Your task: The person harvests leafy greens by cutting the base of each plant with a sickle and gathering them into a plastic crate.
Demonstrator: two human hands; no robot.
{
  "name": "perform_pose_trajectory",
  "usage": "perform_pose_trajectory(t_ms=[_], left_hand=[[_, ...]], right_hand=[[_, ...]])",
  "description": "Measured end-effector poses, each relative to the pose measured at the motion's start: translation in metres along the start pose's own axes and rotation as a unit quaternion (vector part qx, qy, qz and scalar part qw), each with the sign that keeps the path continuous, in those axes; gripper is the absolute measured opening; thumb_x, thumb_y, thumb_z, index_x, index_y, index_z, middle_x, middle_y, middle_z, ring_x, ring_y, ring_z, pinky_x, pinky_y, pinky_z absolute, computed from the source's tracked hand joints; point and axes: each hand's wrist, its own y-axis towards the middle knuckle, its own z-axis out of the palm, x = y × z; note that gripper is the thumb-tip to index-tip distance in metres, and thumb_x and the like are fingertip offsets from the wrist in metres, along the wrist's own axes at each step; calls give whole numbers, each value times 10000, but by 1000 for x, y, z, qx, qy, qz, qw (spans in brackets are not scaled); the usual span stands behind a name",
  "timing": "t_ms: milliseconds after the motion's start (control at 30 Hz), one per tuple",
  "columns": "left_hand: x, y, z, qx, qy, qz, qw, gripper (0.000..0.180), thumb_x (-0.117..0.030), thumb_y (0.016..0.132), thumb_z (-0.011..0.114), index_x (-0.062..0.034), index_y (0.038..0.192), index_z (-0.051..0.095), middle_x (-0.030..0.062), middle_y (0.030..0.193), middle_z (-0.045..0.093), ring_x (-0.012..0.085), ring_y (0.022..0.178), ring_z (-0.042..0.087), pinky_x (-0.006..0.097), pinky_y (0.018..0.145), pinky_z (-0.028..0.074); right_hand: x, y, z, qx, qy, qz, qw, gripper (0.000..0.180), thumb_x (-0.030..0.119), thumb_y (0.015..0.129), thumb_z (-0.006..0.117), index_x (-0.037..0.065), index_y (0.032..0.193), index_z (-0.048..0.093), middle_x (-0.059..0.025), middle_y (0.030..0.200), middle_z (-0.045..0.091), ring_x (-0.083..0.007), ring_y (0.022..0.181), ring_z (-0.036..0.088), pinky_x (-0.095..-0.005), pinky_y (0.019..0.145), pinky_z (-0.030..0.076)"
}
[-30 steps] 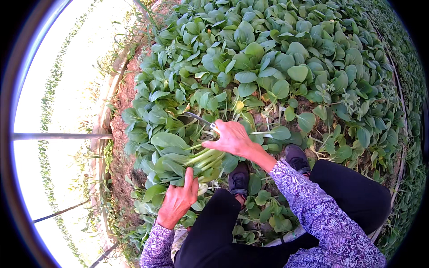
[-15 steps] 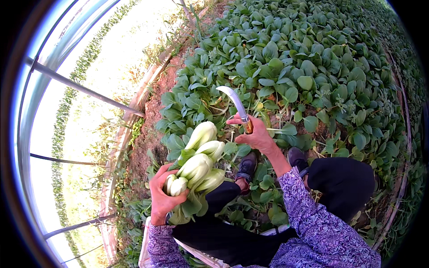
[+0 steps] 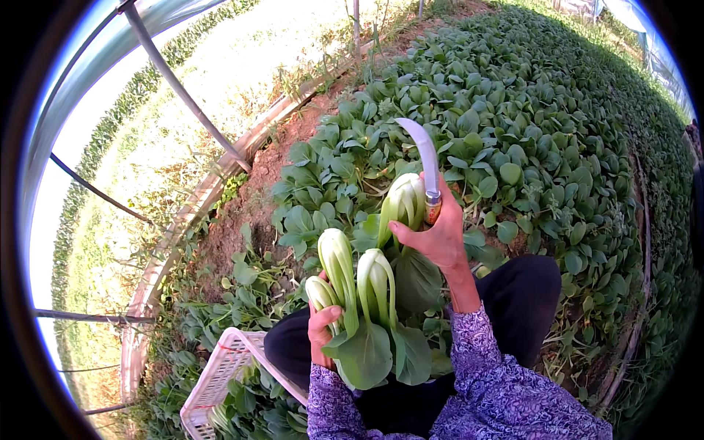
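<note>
In my left hand [image 3: 320, 330] are several pale-stemmed bok choy heads [image 3: 337, 265], cut ends up and green leaves hanging down. Its fingers curl round the stems at the left side of the bunch. My right hand [image 3: 444, 236] grips a small curved knife [image 3: 423, 147], blade up, by its short wooden handle. The same hand also has one bok choy head [image 3: 402, 207] between thumb and fingers, just right of the bunch. Some of that hand's fingers are hidden behind the head and the handle.
A white plastic basket [image 3: 229, 343] with leafy greens in it stands at the lower left. Dense bok choy plants [image 3: 506, 110] grow ahead and to the right. A curved border [image 3: 198, 196] and metal poles [image 3: 183, 84] run along the left, past bare soil [image 3: 253, 187].
My right hand, which held only the knife, now also grips a bok choy head beside the bunch. The left hand's bunch has moved right and tilted more upright. More of the basket shows.
</note>
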Motion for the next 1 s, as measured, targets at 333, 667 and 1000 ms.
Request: perform_pose_trajectory(t_ms=[333,667,1000], left_hand=[[-43,-36,-18,-65,71,111,989,751,-19,601,692,-18,1303,425,75,1151,556,141,1033,541,285,938,400],[-44,-113,-10,-96,357,431,823,804,-122,584,730,-13,1302,385,199,1268,391,354,1148,417,428,961,344],[-65,-168,-47,-183,329,430,820,715,-55,556,680,8,1233,458,178,1243,491,348,1164,430,445,994,300]], right_hand=[[33,-46,-2,164,199,115,959,1148,111,405,880,-77,1356,265,-185,1304,424,-273,1161,487,-372,966,408],[10,-112,62,172,196,179,949,845,167,573,814,-59,1258,374,-133,1150,517,-249,1035,534,-346,893,443],[85,-133,120,342,67,87,933,750,122,565,789,-69,1199,437,-136,1096,544,-221,973,550,-338,884,440]])
